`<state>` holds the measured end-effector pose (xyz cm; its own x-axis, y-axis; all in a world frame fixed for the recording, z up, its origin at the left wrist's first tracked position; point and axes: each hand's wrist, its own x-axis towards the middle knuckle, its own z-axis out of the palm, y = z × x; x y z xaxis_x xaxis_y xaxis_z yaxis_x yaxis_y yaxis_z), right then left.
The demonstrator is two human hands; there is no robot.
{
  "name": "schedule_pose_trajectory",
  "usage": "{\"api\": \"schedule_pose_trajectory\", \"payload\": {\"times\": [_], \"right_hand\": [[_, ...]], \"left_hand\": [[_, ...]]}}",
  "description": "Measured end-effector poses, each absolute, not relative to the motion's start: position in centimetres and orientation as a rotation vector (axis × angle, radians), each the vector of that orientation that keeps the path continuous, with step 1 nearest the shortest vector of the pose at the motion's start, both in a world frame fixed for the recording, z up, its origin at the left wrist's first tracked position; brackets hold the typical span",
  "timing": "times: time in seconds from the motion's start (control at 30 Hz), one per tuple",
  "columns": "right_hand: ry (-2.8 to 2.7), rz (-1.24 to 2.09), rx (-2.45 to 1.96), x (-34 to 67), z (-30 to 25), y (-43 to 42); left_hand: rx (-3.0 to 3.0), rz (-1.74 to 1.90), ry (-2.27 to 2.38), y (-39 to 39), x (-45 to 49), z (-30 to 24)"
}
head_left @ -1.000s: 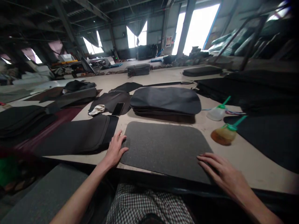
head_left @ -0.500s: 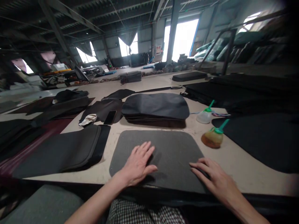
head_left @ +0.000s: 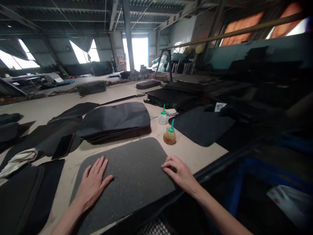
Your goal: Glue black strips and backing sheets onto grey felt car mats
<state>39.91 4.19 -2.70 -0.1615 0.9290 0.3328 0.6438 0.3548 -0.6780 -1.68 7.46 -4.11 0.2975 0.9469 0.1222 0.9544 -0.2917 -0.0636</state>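
A dark grey speckled foam pad (head_left: 132, 169) with rounded corners lies on the table (head_left: 195, 153) right in front of me. My left hand (head_left: 93, 182) rests flat on the pad's left part, fingers stretched out. My right hand (head_left: 177, 171) sits at the pad's right edge with its fingers bent down onto the pad; it holds nothing that I can see. Behind the pad lies a stack of dark covers (head_left: 114, 120).
Two squeeze bottles with green nozzles stand right of the pad: an amber one (head_left: 169, 135) and a clear one (head_left: 162, 117). A phone (head_left: 63, 146) and a crumpled cloth (head_left: 18, 160) lie at the left. More black pads (head_left: 200, 125) and stacks fill the right side.
The camera has swung to the right. My left hand has shifted from the pad's middle to its left part. My right hand stays at the pad's right edge.
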Motion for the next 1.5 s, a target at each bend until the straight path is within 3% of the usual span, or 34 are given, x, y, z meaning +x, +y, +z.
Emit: {"api": "schedule_pose_trajectory", "payload": {"times": [0.13, 0.23, 0.43, 0.63, 0.97, 1.13, 1.33, 1.5], "right_hand": [[-1.774, 0.327, -1.459, 40.1, -1.2, 5.4], [-1.994, 0.194, -1.425, 37.6, -0.5, 5.6], [-2.383, 0.234, -1.335, 31.2, -1.8, 4.5], [-2.393, 0.151, -1.312, 32.4, -2.2, 4.9], [-1.238, 0.173, -1.696, 42.9, -3.7, 13.0], [-1.234, 0.34, -1.648, 42.6, -3.6, 16.5], [-0.572, 0.893, -1.004, 43.0, -2.2, 14.8], [-0.471, 1.293, -0.732, 43.2, 0.9, 11.7]], "left_hand": [[-2.415, -0.05, -1.743, 7.5, -1.7, -4.5], [-2.409, -0.032, -1.696, 7.7, -2.2, -5.0], [-2.424, -0.022, -1.637, 8.1, -3.0, -5.7], [-2.46, 0.076, -1.601, 7.5, -3.7, -6.2], [-2.348, -0.039, -1.73, 6.4, -2.0, -5.4], [-2.348, -0.097, -1.799, 6.2, -1.4, -4.8], [-2.363, -0.159, -1.877, 6.0, -1.0, -4.3], [-2.375, -0.214, -1.9, 5.7, -0.9, -3.9]]}}
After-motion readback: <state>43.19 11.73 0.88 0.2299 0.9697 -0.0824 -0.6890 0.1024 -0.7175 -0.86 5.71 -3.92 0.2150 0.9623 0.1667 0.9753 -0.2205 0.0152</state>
